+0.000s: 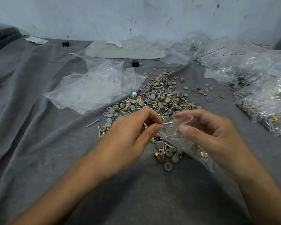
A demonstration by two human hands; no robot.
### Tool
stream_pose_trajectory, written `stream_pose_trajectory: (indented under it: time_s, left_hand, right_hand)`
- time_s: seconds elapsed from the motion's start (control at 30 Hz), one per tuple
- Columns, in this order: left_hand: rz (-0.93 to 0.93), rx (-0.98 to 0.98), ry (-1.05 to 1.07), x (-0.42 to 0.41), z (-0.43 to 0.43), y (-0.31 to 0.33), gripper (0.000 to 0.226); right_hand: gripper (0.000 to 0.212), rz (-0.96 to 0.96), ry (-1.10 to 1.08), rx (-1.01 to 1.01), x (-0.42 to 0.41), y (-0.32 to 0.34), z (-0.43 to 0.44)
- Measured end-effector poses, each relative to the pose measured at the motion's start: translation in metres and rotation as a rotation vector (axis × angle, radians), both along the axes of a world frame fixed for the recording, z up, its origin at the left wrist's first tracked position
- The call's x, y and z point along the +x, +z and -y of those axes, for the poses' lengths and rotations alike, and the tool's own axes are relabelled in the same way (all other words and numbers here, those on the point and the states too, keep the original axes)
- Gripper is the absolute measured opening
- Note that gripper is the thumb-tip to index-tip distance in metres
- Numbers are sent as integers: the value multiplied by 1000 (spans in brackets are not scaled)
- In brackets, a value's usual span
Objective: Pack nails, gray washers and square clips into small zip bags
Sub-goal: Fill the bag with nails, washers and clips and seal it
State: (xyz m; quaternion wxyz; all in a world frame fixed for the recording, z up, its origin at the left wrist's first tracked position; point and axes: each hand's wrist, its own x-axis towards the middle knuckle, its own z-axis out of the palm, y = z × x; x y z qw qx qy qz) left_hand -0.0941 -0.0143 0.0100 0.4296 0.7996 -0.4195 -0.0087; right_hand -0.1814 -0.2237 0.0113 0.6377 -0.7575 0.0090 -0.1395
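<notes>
Left hand (128, 135): the fingers are curled, and the thumb and fingertips pinch one nail (167, 123), which lies nearly level with its free end pointing right, at the mouth of the bag.
Right hand (209, 132): it grips the top of a small zip bag (173, 135), with the thumb pressed on the front just under the red zip strip and the other fingers behind.
Bag position: it is lifted between the two hands, over the near edge of the pile, and hangs tilted down to the right.
Bag contents: gray round pieces and some gold clips sit in the lower part; the plastic is blurred, so I cannot count them.
Pile (161, 98): it is a mix of gray washers (167, 166), gold square clips (157, 154) and nails (99, 132), spread from under the hands toward the back.
Loose nail (92, 123): it lies alone, just left of the pile.
Empty zip bags (91, 90): they are flat and overlapping, left of the pile and behind it.
Filled bags (258, 95): they are heaped at the right edge, with nails and washers visible inside.
Surface (39, 127): it is covered with a wrinkled gray cloth.
Back: a pale flat board (125, 51) lies under clear plastic, one small black block (135, 63) sits in front of it, and a stained white wall (136, 13) is behind.
</notes>
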Motion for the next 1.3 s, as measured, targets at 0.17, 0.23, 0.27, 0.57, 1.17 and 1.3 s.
stream_pose_trajectory:
  time_s: [0.17,0.23,0.27,0.57,1.17,1.3]
  left_hand:
    - [-3,-4,3,0,-2,0,4]
    - [11,3,11,0,-1,1,4]
    - [26,13,19,0,-1,1,4]
    - [-61,-29,11,1,0,-2,25]
    - [365,577,-55,-7,14,-36,46]
    - [361,632,12,-2,6,-33,43]
  right_hand:
    - [30,0,-2,-18,-1,0,1]
    - [31,1,-7,-23,-1,-1,1]
    - [31,2,-10,-27,-1,-1,1]
    - [28,25,-28,-36,0,-1,5]
    - [28,43,-98,-10,0,-1,10]
    - [30,42,-84,-7,-1,-1,12]
